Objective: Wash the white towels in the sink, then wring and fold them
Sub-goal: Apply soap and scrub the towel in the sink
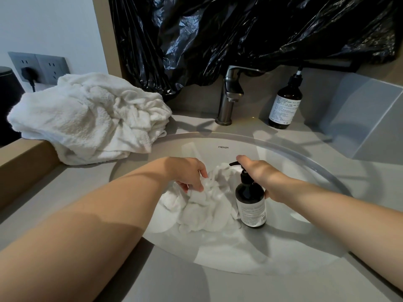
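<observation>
Towel (202,205) in sink (283,149), L hand (187,173) pinching it; pump bottle (250,205) just R of towel, in R hand (259,173); towel pile (87,118) on counter (174,280) L of sink; tap (229,99) behind sink, 2nd bottle (285,101) R of tap.

- The left grip (189,173): back of the hand upward, fingers curled down, fingertips (199,186) pinching a fold of the white towel (202,208) directly beneath it.
- The left forearm (98,214): bare, reaching from the lower left edge up to the grip.
- The right grip (261,177): just right of the left grip, not touching it; wrapped round the shoulder of the pump bottle (250,205), thumb (242,159) stretched forward above the pump head.
- The right forearm (327,203): bare, entering from the right edge.
</observation>
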A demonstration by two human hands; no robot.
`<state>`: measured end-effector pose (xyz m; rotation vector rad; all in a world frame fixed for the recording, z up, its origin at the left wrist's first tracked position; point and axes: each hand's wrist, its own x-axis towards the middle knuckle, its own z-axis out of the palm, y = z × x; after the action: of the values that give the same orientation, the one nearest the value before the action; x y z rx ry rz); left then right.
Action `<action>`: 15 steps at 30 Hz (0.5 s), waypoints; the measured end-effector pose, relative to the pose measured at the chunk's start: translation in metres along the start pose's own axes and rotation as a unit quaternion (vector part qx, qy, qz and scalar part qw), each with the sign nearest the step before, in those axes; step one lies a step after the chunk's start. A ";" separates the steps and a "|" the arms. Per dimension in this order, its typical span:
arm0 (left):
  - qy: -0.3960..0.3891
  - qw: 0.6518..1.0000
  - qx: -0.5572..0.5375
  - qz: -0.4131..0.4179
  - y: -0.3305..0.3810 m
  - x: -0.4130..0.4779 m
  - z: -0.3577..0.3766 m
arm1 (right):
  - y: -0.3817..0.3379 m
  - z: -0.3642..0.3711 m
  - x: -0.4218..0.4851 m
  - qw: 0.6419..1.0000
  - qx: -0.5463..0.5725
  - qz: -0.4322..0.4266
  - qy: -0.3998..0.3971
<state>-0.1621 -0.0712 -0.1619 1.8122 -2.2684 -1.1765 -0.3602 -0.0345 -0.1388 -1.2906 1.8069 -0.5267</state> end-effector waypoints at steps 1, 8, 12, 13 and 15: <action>0.005 1.000 0.008 0.008 0.001 -0.001 0.002 | -0.001 0.001 0.000 1.000 -0.011 -0.006 0.000; 0.008 0.999 0.023 0.044 0.009 -0.005 0.009 | -0.005 0.004 0.001 0.998 -0.059 -0.027 -0.015; 0.010 0.998 0.027 0.048 0.011 -0.008 0.009 | -0.003 0.005 -0.003 0.999 -0.039 -0.007 -0.019; 0.008 0.998 0.029 0.049 0.012 -0.009 0.009 | -0.003 0.002 -0.004 1.000 -0.024 0.002 -0.012; 0.004 0.999 0.026 0.047 0.013 -0.007 0.010 | -0.002 -0.005 -0.001 1.000 0.006 0.015 0.007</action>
<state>-0.1747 -0.0593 -0.1589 1.7014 -2.3733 -1.1045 -0.3634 -0.0345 -0.1342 -1.2534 1.8294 -0.5305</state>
